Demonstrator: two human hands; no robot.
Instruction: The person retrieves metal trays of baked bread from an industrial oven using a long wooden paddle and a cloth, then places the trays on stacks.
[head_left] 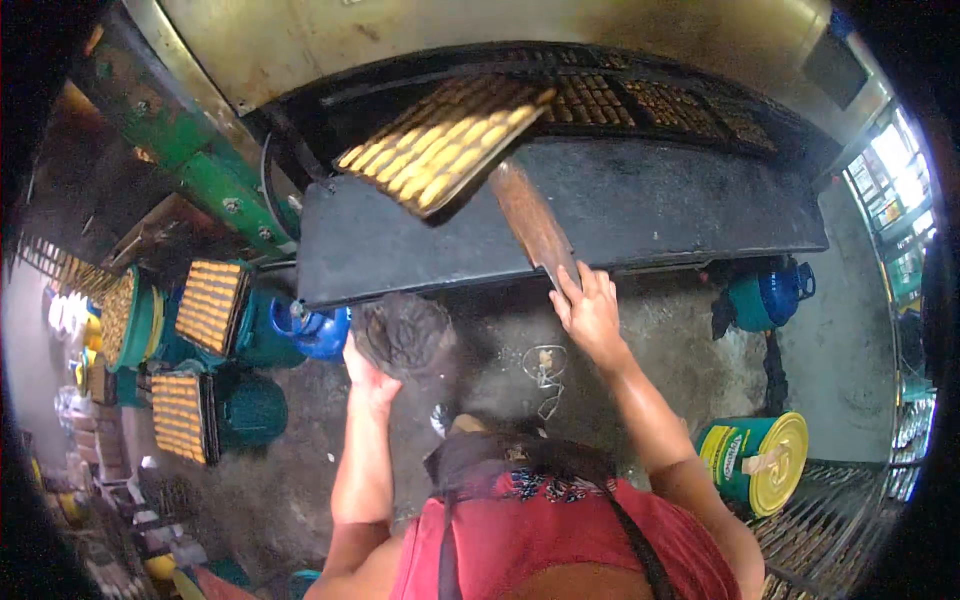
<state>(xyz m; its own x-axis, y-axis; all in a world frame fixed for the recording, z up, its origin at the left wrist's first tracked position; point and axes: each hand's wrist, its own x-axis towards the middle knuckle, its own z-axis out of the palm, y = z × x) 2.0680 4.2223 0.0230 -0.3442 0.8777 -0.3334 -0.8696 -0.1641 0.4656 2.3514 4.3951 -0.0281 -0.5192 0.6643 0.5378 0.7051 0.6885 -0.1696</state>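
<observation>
Dk ledge (690,195): tray (453,192) w/ yellow pcs (440,155) over L part, contact unclear.

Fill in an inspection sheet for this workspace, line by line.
Surface: dark ledge below a metal housing.
Job's things: tray of yellow pieces tilted above the ledge; wooden paddle, its tip near the tray's edge, contact unclear.
Clutter: thin pale loop on the floor, kind unclear.
Hands: left hand holds dark cloth; right hand grips the paddle.
Cables: dark cable or hose at left.
Surroundings: green frame; yellow-lidded bucket.
</observation>
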